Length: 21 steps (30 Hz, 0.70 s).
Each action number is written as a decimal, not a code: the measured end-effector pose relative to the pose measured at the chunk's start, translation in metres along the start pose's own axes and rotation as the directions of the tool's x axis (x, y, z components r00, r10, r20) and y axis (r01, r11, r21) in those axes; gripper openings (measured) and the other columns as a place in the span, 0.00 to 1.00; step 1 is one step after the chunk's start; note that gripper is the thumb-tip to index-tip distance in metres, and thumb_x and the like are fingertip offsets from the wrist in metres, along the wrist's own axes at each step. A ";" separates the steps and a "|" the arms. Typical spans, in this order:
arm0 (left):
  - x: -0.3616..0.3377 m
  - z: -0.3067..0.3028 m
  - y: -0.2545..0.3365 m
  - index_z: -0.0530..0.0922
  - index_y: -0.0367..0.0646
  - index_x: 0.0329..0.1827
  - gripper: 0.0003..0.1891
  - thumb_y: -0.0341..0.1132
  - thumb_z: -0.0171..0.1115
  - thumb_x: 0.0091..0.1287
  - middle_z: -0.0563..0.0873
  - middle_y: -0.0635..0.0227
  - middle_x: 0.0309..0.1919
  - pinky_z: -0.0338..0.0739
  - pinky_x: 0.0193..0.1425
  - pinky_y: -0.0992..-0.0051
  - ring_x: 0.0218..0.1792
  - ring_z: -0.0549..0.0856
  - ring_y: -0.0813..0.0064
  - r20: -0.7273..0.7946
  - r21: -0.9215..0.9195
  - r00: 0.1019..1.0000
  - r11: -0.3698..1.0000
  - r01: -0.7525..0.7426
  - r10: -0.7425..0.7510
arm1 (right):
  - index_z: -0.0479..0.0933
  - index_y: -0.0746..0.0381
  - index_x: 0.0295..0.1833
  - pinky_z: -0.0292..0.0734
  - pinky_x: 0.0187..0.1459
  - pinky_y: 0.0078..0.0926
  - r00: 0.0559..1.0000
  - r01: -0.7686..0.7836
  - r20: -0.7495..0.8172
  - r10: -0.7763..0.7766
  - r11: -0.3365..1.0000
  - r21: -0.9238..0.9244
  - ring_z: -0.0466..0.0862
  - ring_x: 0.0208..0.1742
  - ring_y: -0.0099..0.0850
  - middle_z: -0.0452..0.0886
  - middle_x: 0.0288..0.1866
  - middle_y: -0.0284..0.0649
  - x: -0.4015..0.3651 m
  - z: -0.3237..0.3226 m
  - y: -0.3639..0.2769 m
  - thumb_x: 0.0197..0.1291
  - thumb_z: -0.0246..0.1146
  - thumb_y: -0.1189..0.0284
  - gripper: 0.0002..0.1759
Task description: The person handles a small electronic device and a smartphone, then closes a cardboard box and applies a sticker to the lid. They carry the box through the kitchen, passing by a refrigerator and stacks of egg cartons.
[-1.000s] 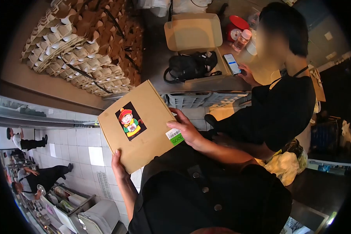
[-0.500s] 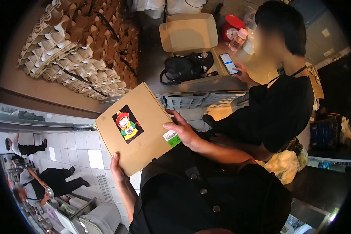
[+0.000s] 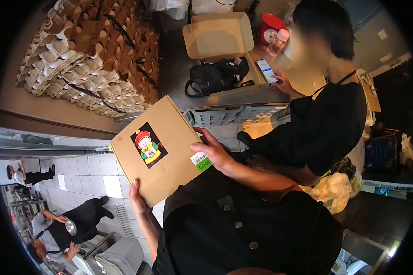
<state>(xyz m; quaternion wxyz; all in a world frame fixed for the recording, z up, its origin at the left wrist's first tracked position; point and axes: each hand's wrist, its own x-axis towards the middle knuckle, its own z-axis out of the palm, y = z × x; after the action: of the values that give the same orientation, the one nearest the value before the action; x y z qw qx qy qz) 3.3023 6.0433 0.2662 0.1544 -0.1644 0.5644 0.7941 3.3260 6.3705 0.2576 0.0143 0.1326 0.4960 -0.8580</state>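
Note:
A flat, closed cardboard box (image 3: 170, 137) is held in front of my chest between both hands. Its top carries a dark sticker (image 3: 149, 145) of a cartoon figure in a red hat. Near the right edge is a white barcode label with a green strip (image 3: 203, 164) reading "GOOD". My left hand (image 3: 137, 197) grips the lower left edge, thumb on top. On the opposite side my right hand (image 3: 213, 151) holds the box's right edge, its thumb over the top near the label. The fingers underneath are hidden.
Stacked egg trays (image 3: 96, 64) tied with black straps stand at upper left. On the counter, an open cardboard box (image 3: 218, 36) stands by a black bag (image 3: 211, 79). Close on my right, a person (image 3: 335, 114) touches a phone (image 3: 267, 72). Another person (image 3: 69, 229) carries a metal bowl at lower left.
The box and both my hands stay nearly still. The person at lower left has moved to the right with the metal bowl. The whole view has shifted slightly.

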 end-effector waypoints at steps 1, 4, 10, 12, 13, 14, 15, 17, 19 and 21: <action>0.000 0.000 -0.001 0.71 0.35 0.74 0.30 0.47 0.59 0.77 0.84 0.54 0.63 0.81 0.65 0.63 0.60 0.86 0.61 0.000 0.000 1.000 1.000 0.001 -0.001 | 0.64 0.61 0.79 0.77 0.56 0.29 1.000 0.002 0.001 -0.002 1.000 0.001 0.84 0.51 0.31 0.82 0.51 0.45 0.000 0.000 0.000 0.64 0.72 0.64 0.41; 0.001 -0.003 -0.003 0.71 0.36 0.75 0.30 0.47 0.60 0.77 0.84 0.55 0.63 0.81 0.65 0.63 0.60 0.86 0.61 0.003 -0.001 1.000 1.000 -0.026 0.026 | 0.64 0.61 0.79 0.77 0.55 0.29 1.000 0.010 -0.001 -0.010 1.000 0.016 0.84 0.51 0.31 0.82 0.51 0.45 -0.001 0.001 0.000 0.64 0.72 0.64 0.41; -0.002 -0.003 -0.003 0.71 0.36 0.75 0.30 0.47 0.61 0.77 0.83 0.56 0.64 0.80 0.66 0.63 0.61 0.85 0.62 -0.032 0.018 0.999 1.000 -0.019 0.020 | 0.64 0.61 0.79 0.77 0.55 0.29 1.000 0.003 0.011 -0.003 0.999 0.032 0.84 0.51 0.30 0.81 0.51 0.45 -0.001 0.002 -0.002 0.64 0.72 0.64 0.41; -0.002 -0.003 -0.004 0.71 0.36 0.75 0.31 0.48 0.62 0.77 0.83 0.56 0.64 0.80 0.66 0.63 0.61 0.85 0.62 -0.027 0.006 0.999 0.999 -0.033 0.033 | 0.64 0.61 0.79 0.77 0.55 0.29 1.000 0.002 0.011 -0.002 1.000 0.025 0.83 0.52 0.30 0.81 0.51 0.45 -0.001 0.002 -0.001 0.64 0.72 0.64 0.41; -0.003 -0.003 -0.004 0.71 0.36 0.75 0.31 0.48 0.62 0.77 0.83 0.56 0.64 0.80 0.66 0.63 0.61 0.85 0.62 -0.028 0.006 0.999 0.999 -0.032 0.033 | 0.64 0.61 0.79 0.77 0.55 0.29 1.000 0.001 0.011 -0.001 1.000 0.019 0.83 0.52 0.30 0.81 0.51 0.45 -0.001 0.002 -0.001 0.64 0.72 0.64 0.41; -0.003 -0.002 -0.004 0.72 0.35 0.74 0.31 0.48 0.62 0.77 0.83 0.56 0.64 0.80 0.66 0.64 0.61 0.85 0.62 -0.036 0.001 0.999 0.999 -0.035 0.035 | 0.64 0.61 0.79 0.77 0.55 0.29 1.000 0.000 0.011 0.000 1.000 0.019 0.83 0.52 0.30 0.81 0.51 0.45 -0.001 0.002 -0.001 0.64 0.72 0.64 0.41; -0.003 -0.002 -0.004 0.72 0.35 0.74 0.31 0.48 0.62 0.76 0.83 0.56 0.64 0.80 0.66 0.64 0.61 0.85 0.62 -0.043 -0.004 0.998 0.999 -0.038 0.037 | 0.64 0.60 0.79 0.77 0.55 0.29 1.000 0.002 0.011 -0.002 1.000 0.012 0.83 0.51 0.30 0.81 0.51 0.45 0.000 0.003 -0.001 0.64 0.72 0.65 0.41; -0.006 -0.001 -0.002 0.72 0.35 0.74 0.31 0.48 0.62 0.76 0.83 0.56 0.64 0.79 0.66 0.64 0.61 0.85 0.62 -0.044 0.000 0.999 1.000 -0.027 0.027 | 0.64 0.60 0.79 0.77 0.55 0.29 1.000 0.001 0.009 -0.001 1.000 0.006 0.83 0.51 0.30 0.81 0.50 0.44 0.000 0.003 0.001 0.64 0.72 0.65 0.41; -0.006 0.000 -0.002 0.72 0.35 0.74 0.31 0.48 0.62 0.76 0.84 0.56 0.64 0.79 0.67 0.64 0.61 0.85 0.62 -0.043 0.004 0.999 1.000 -0.014 0.015 | 0.64 0.61 0.79 0.77 0.54 0.29 1.000 -0.001 0.017 0.001 1.000 -0.007 0.83 0.51 0.30 0.81 0.50 0.45 0.002 0.001 0.002 0.65 0.72 0.65 0.40; -0.004 -0.002 -0.002 0.73 0.35 0.74 0.31 0.48 0.62 0.76 0.84 0.55 0.63 0.79 0.67 0.64 0.61 0.85 0.62 -0.033 0.012 0.999 1.000 -0.024 0.025 | 0.64 0.61 0.79 0.77 0.54 0.28 1.000 0.005 0.016 -0.005 1.000 -0.001 0.83 0.51 0.30 0.81 0.50 0.45 0.003 0.001 0.003 0.65 0.72 0.65 0.40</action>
<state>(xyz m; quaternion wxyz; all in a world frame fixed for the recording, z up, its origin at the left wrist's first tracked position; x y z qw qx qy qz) 3.3070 6.0420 0.2659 0.1362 -0.1698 0.5732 0.7900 3.3235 6.3684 0.2548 0.0160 0.1241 0.4965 -0.8589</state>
